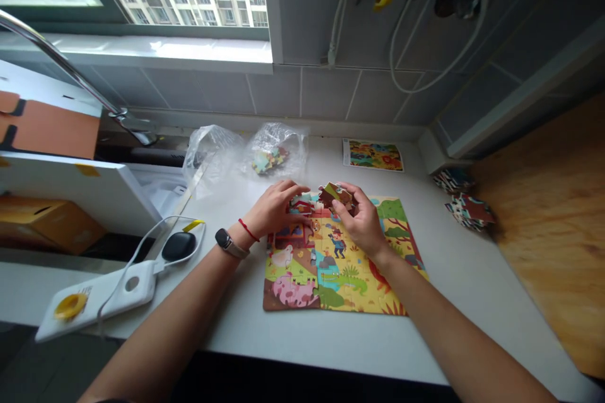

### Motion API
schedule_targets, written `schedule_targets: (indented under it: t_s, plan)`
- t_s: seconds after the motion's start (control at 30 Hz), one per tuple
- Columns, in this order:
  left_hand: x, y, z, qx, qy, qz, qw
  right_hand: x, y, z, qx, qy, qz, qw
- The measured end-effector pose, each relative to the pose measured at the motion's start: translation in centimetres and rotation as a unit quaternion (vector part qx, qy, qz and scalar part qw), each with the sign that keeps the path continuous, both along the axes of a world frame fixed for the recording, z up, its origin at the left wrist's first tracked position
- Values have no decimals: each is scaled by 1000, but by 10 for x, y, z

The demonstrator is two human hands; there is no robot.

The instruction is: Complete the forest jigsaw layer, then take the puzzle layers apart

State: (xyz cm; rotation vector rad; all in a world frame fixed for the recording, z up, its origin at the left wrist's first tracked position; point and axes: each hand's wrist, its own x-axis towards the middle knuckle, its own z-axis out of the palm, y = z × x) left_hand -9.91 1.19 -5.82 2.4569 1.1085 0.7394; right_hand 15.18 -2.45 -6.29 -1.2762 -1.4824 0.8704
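A colourful jigsaw puzzle (340,277) with farm and jungle animals lies largely joined on the white counter. Over its upper left part is my left hand (274,211), fingers and thumb closed around a jigsaw piece (301,204) with red and pale blue on it. Whether that piece is joined to others is hard to see. My right hand (363,223) grips several loose jigsaw pieces (336,196), brown and green, above the puzzle's top edge. The right forearm covers part of the puzzle's right side.
Behind the puzzle lie a clear plastic bag (212,151) holding pieces and a picture card (373,155). Stacked pieces (470,211) sit at the right by a wooden board (548,227). A white power strip (101,299) with a cable, a black plug and yellow tape is at left.
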Motion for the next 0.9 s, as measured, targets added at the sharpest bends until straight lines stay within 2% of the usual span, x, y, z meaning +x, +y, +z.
schedule_targets:
  t_s: [0.23,0.6,0.77,0.9]
  plan:
    - [1,-3,6,-55,-51,-14,997,0,0,0,-7,12,-3,1000]
    - [1,1,0,-26,-6,-16,1000,0,1,2,5,-7,-8,1000]
    - [0,-1,5,-33,-9,-21,999,0,1,0,-9,8,-15,1000]
    - [4,-6,8,-6,-14,-34,999,0,2,-2,-5,4,0,1000]
